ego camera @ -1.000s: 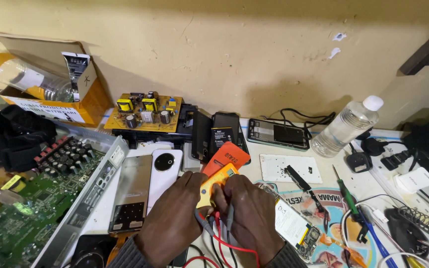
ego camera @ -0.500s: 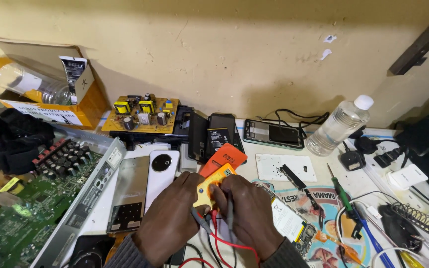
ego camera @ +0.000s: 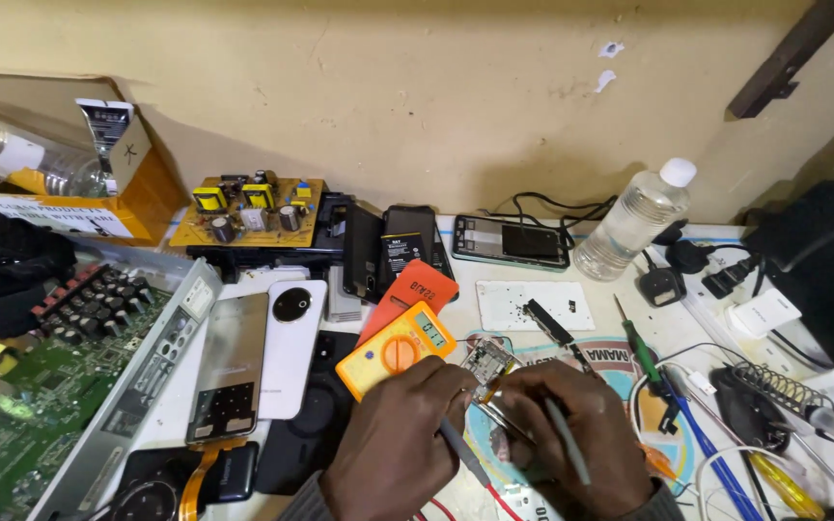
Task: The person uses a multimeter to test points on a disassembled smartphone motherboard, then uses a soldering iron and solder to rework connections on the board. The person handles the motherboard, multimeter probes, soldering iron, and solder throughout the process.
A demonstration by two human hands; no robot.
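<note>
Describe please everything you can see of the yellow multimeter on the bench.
The yellow multimeter is a small plastic-looking box with a grey display at its upper right end and a round orange dial in the middle. It lies flat, face up and turned diagonally, on a dark pad, partly over an orange card. The left hand is just below it, covering its lower edge; whether they touch is unclear.

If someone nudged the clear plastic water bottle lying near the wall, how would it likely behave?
The water bottle lies tilted on its side, so a push would probably roll it rather than tip it. It looks mostly empty, so likely light. Its thin clear wall would probably dent under a firm grip. The black plugs beside it might stop it.
</note>
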